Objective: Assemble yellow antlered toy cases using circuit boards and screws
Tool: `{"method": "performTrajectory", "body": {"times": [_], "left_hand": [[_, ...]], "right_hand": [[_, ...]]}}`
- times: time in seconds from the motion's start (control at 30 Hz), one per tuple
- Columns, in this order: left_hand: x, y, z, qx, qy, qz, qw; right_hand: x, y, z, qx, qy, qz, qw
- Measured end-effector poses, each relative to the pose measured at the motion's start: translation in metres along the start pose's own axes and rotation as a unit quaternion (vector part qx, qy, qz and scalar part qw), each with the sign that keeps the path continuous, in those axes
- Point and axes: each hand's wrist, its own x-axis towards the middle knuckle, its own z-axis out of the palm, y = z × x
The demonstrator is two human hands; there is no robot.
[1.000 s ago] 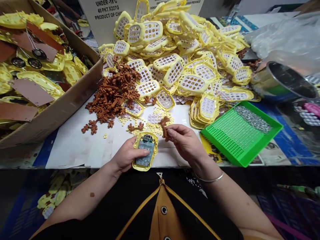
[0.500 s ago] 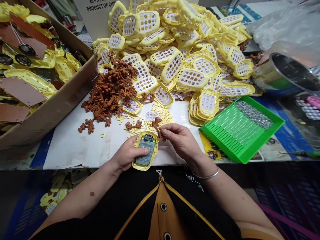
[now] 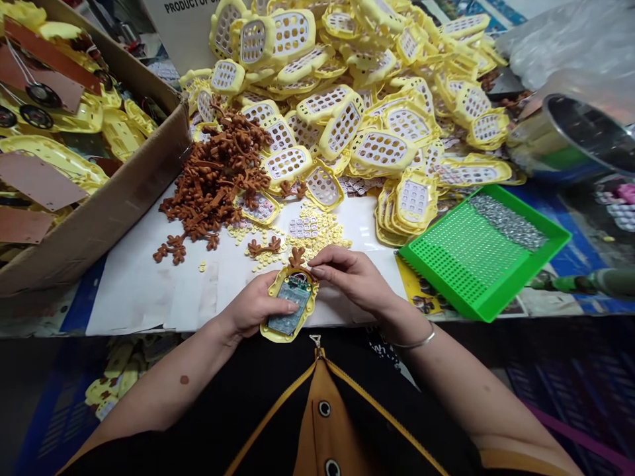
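Observation:
Close to the table's front edge, my left hand (image 3: 255, 304) grips a yellow plastic toy shell (image 3: 282, 335), thumb across its inner face. A grey plate and a green circuit board (image 3: 299, 283) with thin wires sit inside the shell. My right hand (image 3: 350, 277) pinches a brown antler-shaped piece (image 3: 297, 258) at the shell's top end; fingers partly hide it. One more brown antler piece (image 3: 264, 247) lies just beyond, among small yellow buttons (image 3: 322, 228). A heap of brown antler pieces (image 3: 213, 172) is farther left.
Yellow shell halves with perforated white inserts (image 3: 380, 151) are piled across the back. A cardboard box (image 3: 143, 155) of yellow parts stands left. On the right are a green tray (image 3: 476, 264) holding small metal screws (image 3: 510, 218), a metal bowl (image 3: 550, 145) and a blurred screwdriver (image 3: 585, 282).
My right hand has brought the brown antler piece left and down, from beside the shell onto its top end. The shell has tilted slightly. The screwdriver at right has moved further into view.

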Motion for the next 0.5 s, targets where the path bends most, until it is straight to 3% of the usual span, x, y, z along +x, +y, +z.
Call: {"method": "performTrajectory", "body": {"times": [0.13,0.23,0.4,0.5], "left_hand": [[-0.001,0.0,0.002,0.035,-0.023,-0.008,0.999],[-0.001,0.0,0.004,0.053,-0.027,-0.005,0.998],[-0.001,0.001,0.006,0.074,-0.027,-0.011,0.997],[0.0,0.003,0.007,0.088,-0.035,-0.012,0.995]], "right_hand": [[0.006,-0.008,0.0,0.118,-0.026,0.055,0.991],[0.009,-0.015,0.003,0.109,-0.079,0.074,0.988],[0.01,-0.023,0.003,0.037,-0.08,0.052,0.995],[0.01,-0.026,-0.001,0.061,-0.111,0.1,0.987]]}}
